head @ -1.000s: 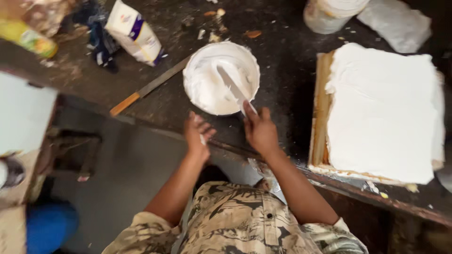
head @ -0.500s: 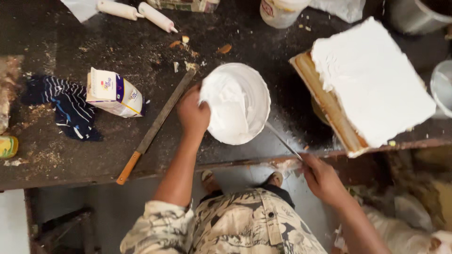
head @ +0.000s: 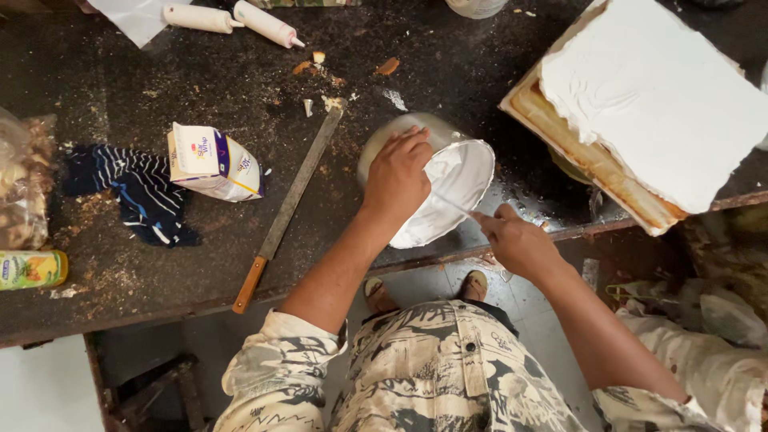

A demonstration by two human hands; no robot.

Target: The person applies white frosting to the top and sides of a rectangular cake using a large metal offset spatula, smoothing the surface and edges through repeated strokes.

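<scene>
The left hand [head: 398, 180] is gripping the far rim of a white bowl [head: 448, 188], fingers curled over the edge and pressed together, and is tipping the bowl so that its mouth is facing toward the person and slightly to the right. The bowl is sitting at the near edge of the dark counter [head: 160, 96], roughly midway along it, with its lower lip hanging just over that edge. The right hand [head: 516, 240] is hovering just off the near edge, right beside the bowl's lower rim, and is pinching the handle of a thin spatula [head: 452, 204] between thumb and fingers. The blade is running up and to the left from the right hand into the bowl's white cream, so its long axis is lying across the open mouth rather than along the counter's edge. The right hand is therefore standing on the bowl's near right side, while the left is holding it from the far left. A cake [head: 648, 104] covered in white cream is resting on a board at the counter's right end, well apart from the bowl, toward the right hand's side. A long knife [head: 288, 208] with a wooden handle is lying diagonally to the left of the bowl, near a small carton [head: 212, 164] and a striped cloth [head: 132, 192].
</scene>
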